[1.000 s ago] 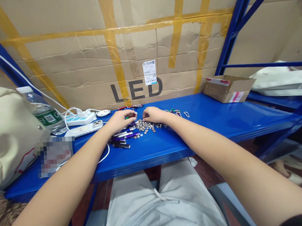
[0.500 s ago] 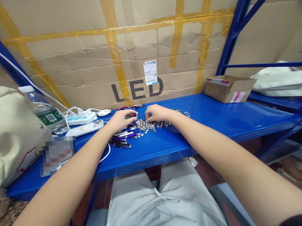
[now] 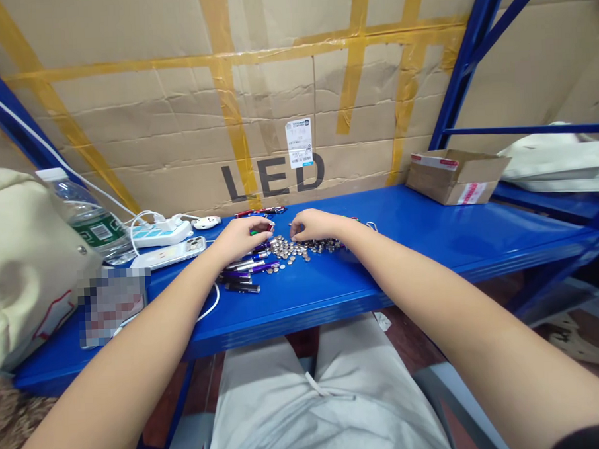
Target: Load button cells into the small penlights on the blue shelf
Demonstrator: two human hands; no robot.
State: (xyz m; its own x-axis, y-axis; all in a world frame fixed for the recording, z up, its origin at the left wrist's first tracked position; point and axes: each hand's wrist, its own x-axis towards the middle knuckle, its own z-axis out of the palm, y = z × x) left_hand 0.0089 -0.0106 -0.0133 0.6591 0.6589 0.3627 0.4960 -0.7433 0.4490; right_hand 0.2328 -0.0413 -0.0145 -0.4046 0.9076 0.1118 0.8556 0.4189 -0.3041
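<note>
1. Mid-bench, toward the front of the blue steel bench (image 3: 332, 296): a loose heap of silver button cells (image 3: 293, 248), spread flat, some lying singly at its near side.
2. Left hand (image 3: 241, 239): curved palm-down, fingers (image 3: 266, 223) bent toward the far side of the heap, just beside a small green item (image 3: 253, 232). Whether it grasps anything cannot be told.
3. Right hand (image 3: 317, 224): arched over the heap, fingertips (image 3: 293, 230) down among the button cells. Whether it pinches a cell cannot be told.
4. Left of the heap, beneath the left hand: a bundle of pen-shaped metal tubes (image 3: 242, 278), purple, black and silver, lying side by side.
5. Back edge, behind the hands: a few red and dark pen-shaped tubes (image 3: 259, 212).
6. Left end of the bench: a white power strip (image 3: 161, 234), a phone (image 3: 169, 254), a water bottle (image 3: 85, 217), a canvas bag (image 3: 28, 263) and a pixelated item (image 3: 114, 305).
7. Right rear corner: an open cardboard box (image 3: 456, 176).
</note>
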